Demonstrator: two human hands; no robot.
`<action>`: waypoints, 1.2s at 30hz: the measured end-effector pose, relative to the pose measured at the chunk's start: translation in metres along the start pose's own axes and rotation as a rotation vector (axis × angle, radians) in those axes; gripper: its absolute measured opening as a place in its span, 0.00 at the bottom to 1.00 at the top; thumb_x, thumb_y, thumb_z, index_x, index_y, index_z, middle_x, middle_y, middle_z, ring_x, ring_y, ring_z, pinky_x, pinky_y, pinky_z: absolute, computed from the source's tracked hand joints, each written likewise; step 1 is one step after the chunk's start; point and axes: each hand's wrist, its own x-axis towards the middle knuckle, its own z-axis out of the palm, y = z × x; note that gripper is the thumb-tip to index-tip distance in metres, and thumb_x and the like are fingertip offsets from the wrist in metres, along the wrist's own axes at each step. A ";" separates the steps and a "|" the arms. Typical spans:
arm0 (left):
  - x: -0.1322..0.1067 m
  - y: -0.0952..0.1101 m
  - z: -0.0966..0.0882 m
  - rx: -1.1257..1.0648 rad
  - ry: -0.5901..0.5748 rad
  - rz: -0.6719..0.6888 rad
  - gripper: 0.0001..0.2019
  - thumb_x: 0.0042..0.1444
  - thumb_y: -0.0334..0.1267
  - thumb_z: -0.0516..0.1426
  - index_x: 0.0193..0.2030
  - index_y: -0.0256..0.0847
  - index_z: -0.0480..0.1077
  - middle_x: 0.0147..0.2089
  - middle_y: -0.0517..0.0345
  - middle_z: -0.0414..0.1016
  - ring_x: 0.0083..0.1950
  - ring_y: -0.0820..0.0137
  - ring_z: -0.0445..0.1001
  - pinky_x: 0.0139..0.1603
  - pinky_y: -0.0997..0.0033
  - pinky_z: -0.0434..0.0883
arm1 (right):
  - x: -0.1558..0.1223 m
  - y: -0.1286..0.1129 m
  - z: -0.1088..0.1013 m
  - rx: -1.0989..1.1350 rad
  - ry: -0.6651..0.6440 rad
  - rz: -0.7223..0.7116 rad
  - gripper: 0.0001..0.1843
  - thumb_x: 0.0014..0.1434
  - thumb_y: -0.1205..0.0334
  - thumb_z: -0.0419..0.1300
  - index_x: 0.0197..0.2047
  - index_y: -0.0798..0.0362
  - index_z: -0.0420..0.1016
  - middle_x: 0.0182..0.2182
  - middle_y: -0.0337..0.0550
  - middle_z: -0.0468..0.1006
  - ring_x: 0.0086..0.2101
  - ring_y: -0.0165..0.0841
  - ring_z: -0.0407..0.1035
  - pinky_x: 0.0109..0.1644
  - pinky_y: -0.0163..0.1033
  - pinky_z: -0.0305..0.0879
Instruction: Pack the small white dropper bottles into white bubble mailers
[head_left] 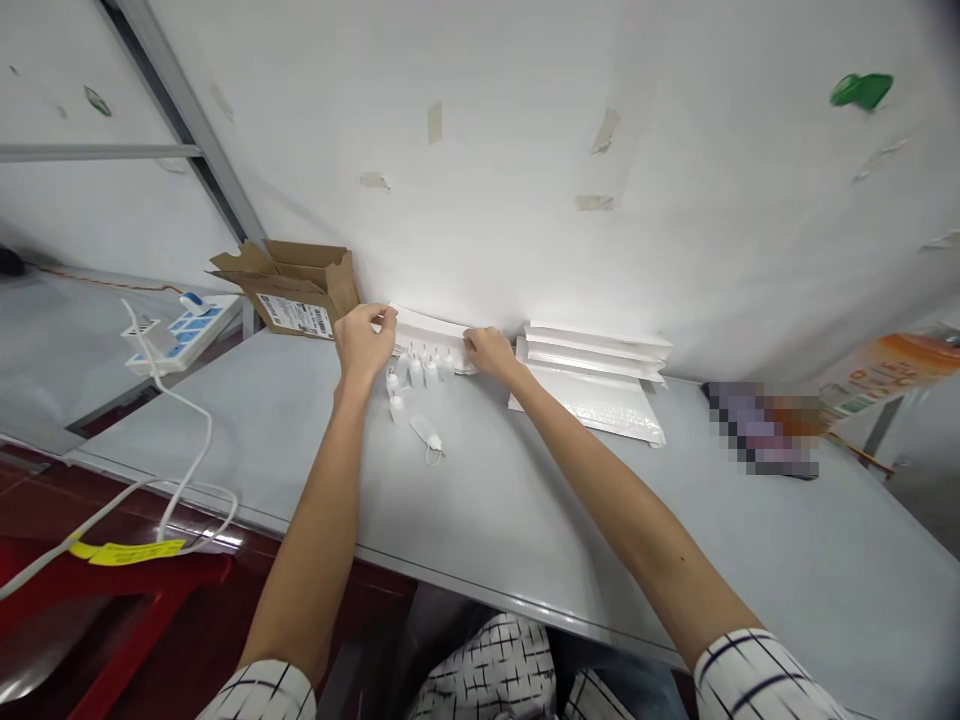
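Observation:
A white padded envelope [429, 328] stands near the wall, gripped at both ends. My left hand [364, 342] pinches its left top corner between thumb and fingers. At the opposite end my right hand [490, 350] is closed on its right edge. Just in front of the envelope stand several small white squeeze bottles [417, 372] with thin tips. One more bottle [426, 432] lies on its side nearer to me, its cap loop showing. To the right of my right hand rests a stack of white padded envelopes [592, 385], partly covered by my wrist.
An open cardboard box [289, 285] with a label is at the back left. A power strip [187, 335] with a white cable [191, 405] lies left of it. On the right are a pixelated flat object [761, 430] and an orange-and-clear package [877, 375]. The wall [510, 150] closes off the table's back.

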 end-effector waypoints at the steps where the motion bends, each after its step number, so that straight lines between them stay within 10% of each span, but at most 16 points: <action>1: 0.000 0.001 0.000 -0.016 0.005 0.000 0.13 0.57 0.40 0.52 0.35 0.39 0.78 0.40 0.54 0.81 0.41 0.65 0.76 0.51 0.66 0.69 | 0.001 -0.001 -0.002 -0.010 0.027 0.011 0.16 0.66 0.71 0.46 0.44 0.57 0.75 0.41 0.56 0.79 0.40 0.41 0.70 0.37 0.39 0.54; 10: -0.002 0.012 -0.001 -0.102 0.045 -0.005 0.12 0.57 0.39 0.53 0.34 0.40 0.78 0.40 0.56 0.82 0.42 0.66 0.77 0.47 0.68 0.70 | -0.019 0.011 -0.070 0.058 0.585 -0.099 0.16 0.61 0.75 0.47 0.38 0.54 0.75 0.26 0.43 0.75 0.26 0.33 0.65 0.32 0.37 0.50; 18: 0.000 0.009 0.002 -0.098 0.033 -0.032 0.10 0.56 0.38 0.54 0.33 0.41 0.78 0.39 0.53 0.82 0.43 0.61 0.79 0.50 0.64 0.71 | -0.162 0.073 -0.100 -0.110 0.968 -0.282 0.15 0.62 0.75 0.52 0.38 0.52 0.78 0.32 0.41 0.84 0.28 0.29 0.75 0.29 0.32 0.62; 28: -0.001 0.008 0.008 -0.088 0.020 -0.019 0.09 0.55 0.37 0.55 0.33 0.42 0.77 0.36 0.55 0.81 0.40 0.63 0.78 0.51 0.64 0.71 | -0.302 0.117 -0.084 -0.269 0.400 -0.462 0.11 0.62 0.70 0.55 0.44 0.54 0.78 0.42 0.47 0.83 0.49 0.42 0.76 0.48 0.43 0.74; 32: 0.002 0.004 0.005 -0.106 0.023 -0.048 0.10 0.55 0.36 0.54 0.35 0.41 0.77 0.38 0.55 0.81 0.42 0.64 0.78 0.49 0.66 0.71 | -0.282 0.095 -0.083 -0.185 0.315 -0.419 0.17 0.61 0.49 0.61 0.38 0.55 0.78 0.43 0.54 0.81 0.49 0.49 0.73 0.50 0.51 0.71; 36: 0.005 -0.005 0.002 -0.127 0.060 -0.118 0.10 0.56 0.37 0.55 0.35 0.39 0.78 0.37 0.54 0.81 0.41 0.64 0.78 0.49 0.66 0.71 | -0.220 0.037 -0.064 -0.070 0.360 -0.256 0.21 0.64 0.44 0.57 0.39 0.56 0.78 0.39 0.52 0.80 0.38 0.39 0.75 0.34 0.38 0.66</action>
